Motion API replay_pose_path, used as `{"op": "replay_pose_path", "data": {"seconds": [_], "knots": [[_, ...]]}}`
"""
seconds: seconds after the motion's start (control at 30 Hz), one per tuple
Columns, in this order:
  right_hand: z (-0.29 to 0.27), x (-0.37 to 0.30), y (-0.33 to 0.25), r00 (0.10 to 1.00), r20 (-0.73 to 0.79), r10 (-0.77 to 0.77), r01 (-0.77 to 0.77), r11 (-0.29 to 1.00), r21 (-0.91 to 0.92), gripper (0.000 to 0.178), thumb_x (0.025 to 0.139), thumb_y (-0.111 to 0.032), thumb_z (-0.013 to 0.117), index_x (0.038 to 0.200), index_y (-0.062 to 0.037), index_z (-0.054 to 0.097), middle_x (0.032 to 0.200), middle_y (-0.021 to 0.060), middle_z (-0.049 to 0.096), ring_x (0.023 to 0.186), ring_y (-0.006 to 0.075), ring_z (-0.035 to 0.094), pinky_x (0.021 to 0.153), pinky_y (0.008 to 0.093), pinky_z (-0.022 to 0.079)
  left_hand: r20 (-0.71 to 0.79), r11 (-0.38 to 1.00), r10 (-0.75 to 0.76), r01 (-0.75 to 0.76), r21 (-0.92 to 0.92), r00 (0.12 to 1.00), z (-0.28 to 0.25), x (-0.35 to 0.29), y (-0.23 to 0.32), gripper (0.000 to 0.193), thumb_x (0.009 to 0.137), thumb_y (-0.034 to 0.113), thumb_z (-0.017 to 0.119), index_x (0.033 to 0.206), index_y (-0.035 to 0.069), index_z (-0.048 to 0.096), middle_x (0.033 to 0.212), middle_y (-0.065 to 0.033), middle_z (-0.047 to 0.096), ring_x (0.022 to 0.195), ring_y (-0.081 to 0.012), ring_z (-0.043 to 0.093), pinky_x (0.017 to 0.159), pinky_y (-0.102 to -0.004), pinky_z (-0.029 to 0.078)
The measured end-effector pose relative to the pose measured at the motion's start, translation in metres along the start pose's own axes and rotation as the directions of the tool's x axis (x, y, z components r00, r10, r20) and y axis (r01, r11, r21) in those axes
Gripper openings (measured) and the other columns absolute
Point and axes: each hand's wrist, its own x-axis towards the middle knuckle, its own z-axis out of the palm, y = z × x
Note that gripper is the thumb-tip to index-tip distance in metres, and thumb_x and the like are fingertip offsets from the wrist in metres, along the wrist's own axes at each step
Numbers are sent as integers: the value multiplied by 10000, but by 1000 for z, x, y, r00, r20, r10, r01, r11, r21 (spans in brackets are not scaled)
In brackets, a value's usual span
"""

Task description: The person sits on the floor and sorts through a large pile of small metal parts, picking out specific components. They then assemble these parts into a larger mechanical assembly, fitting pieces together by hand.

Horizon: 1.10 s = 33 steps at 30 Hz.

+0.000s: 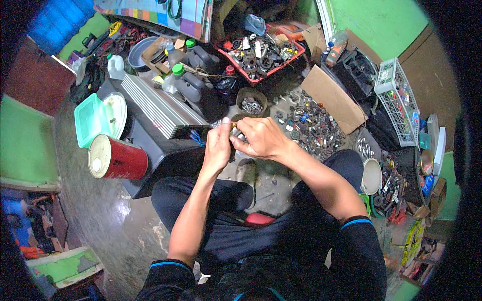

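Both my hands are raised close together in front of my knees, fingers pinched. My left hand point(217, 145) and my right hand point(263, 136) meet at a small piece. Only a yellowish-orange bit of it shows between the fingertips, so I cannot make out its kind. Just beyond them on the floor stands a small round container point(251, 102) with bits of metal inside. To the right spreads a pile of small mixed parts point(315, 123). Left of my hands lies a silver ribbed metal case point(150, 106), with blue wires point(197, 137) near its close end.
A red tin point(125, 158) and a mint-green plastic tub point(89, 120) stand on the left. Dark jugs point(193, 90) and a red crate of parts point(240, 70) are farther away. A cardboard sheet point(334, 100), a white basket point(399, 108) and a pale bowl point(371, 177) are at right.
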Motion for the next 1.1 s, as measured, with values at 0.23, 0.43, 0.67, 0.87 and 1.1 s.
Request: {"op": "replay_pose_path", "data": {"seconds": [0.23,0.43,0.67,0.87,1.1], "knots": [[2,-9,-2,1000,-13,19,-18,997,69,323,845,-332,610,754,-27,555,642,164,596,570,358,607,511,446,495,-28,991,58,-54,119,998,6,-9,-1,547,1022,334,371,639,-33,505,520,-32,414,530,-90,369,474,-339,321],[2,-8,-4,996,-78,49,-39,992,123,319,847,-306,606,715,-18,568,633,170,600,549,356,605,500,445,492,44,989,61,-66,129,997,2,-6,-9,581,1028,371,337,650,-29,525,540,-30,457,535,-94,380,487,-340,333],[4,-4,-11,976,-179,123,-81,970,227,303,843,-265,607,687,-7,572,621,174,584,527,352,589,485,434,476,-19,984,144,-141,106,989,9,-12,1,592,1037,388,290,663,-6,524,563,-20,478,524,-95,396,480,-319,342],[7,-4,-8,971,-226,82,-43,984,173,286,835,-256,615,680,-20,567,600,157,570,509,339,578,476,428,472,-5,998,51,-50,40,999,10,-14,3,556,1035,397,306,687,28,531,593,12,481,556,-66,410,490,-282,343],[-7,-1,7,985,-134,-113,119,992,40,241,808,-253,635,728,-36,566,617,117,546,531,298,579,482,391,471,154,999,-10,17,-47,988,1,-6,7,519,1026,372,367,689,19,542,554,15,490,499,-56,418,446,-266,332]]}}
